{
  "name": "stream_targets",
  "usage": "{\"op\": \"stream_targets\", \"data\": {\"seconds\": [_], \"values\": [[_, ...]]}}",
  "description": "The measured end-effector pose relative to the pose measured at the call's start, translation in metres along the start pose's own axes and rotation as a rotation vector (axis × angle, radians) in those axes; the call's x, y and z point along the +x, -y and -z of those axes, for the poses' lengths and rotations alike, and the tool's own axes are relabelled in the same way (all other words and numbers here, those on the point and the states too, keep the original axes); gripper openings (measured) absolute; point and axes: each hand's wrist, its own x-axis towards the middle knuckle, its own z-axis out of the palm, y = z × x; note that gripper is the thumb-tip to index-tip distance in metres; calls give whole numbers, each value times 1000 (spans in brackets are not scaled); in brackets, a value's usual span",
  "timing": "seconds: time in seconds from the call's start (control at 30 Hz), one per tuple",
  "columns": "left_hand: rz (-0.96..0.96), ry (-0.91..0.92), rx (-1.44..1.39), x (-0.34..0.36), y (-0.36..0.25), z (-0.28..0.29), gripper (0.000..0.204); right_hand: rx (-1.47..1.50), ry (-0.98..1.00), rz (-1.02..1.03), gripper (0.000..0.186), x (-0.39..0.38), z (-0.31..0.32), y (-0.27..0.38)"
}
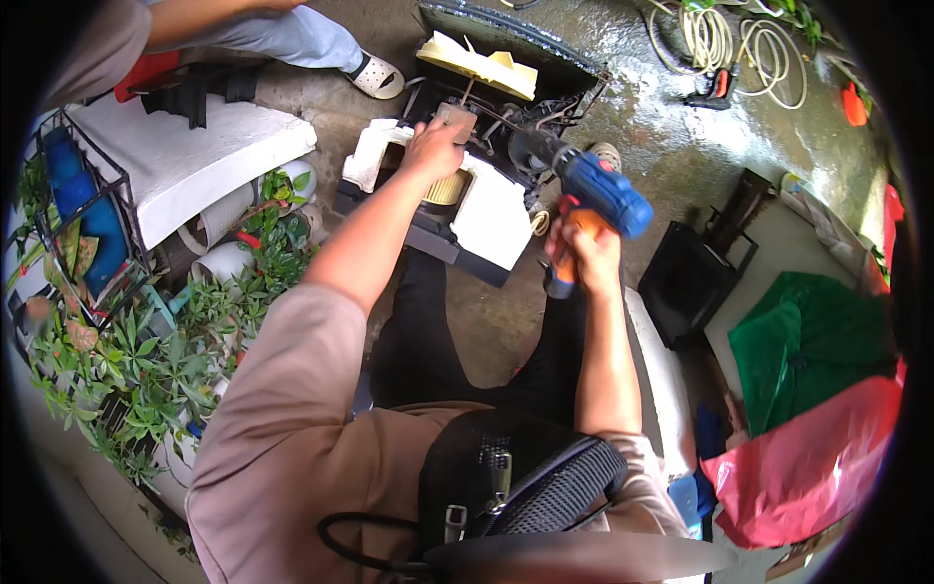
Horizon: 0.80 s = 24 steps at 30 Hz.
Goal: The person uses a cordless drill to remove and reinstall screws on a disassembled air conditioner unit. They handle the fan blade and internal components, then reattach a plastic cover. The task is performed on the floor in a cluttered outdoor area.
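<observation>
In my right hand [590, 245] is a blue and orange cordless drill [608, 195], gripped by its handle. Its nose points left and away from me, toward the far right part of an opened machine that looks like a window air conditioner. My left hand [434, 152] reaches over the machine, its fingers closed about a small greyish-tan metal piece [455, 119]. Beyond it is a cream-yellow fan blade [482, 66] on a thin shaft. A white foam housing [491, 216] and a ribbed yellowish blower wheel [446, 189] lie nearer me. The drill's tip contact cannot be made out.
A person's leg and a pale clog [377, 76] are at the far left, beside a white slab [195, 146]. Potted plants [146, 360] crowd the left. A coiled hose [705, 44] lies on the wet floor far right. A black panel [686, 282] and green and red plastic stand at right.
</observation>
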Motion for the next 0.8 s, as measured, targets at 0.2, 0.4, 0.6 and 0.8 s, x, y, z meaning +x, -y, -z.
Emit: {"op": "stream_targets", "data": {"seconds": [0.2,0.4,0.6,0.8], "values": [[218,358,321,87,-12,-12,74,318,10,19,67,-20,43,-38],[159,421,449,106,-8,-24,77,441,-38,38,71,-3,59,-52],[168,382,444,105,-12,-33,75,428,50,13,72,-5,47,-65],[148,294,361,96,-3,-44,75,524,29,8,73,-7,46,-75]]}}
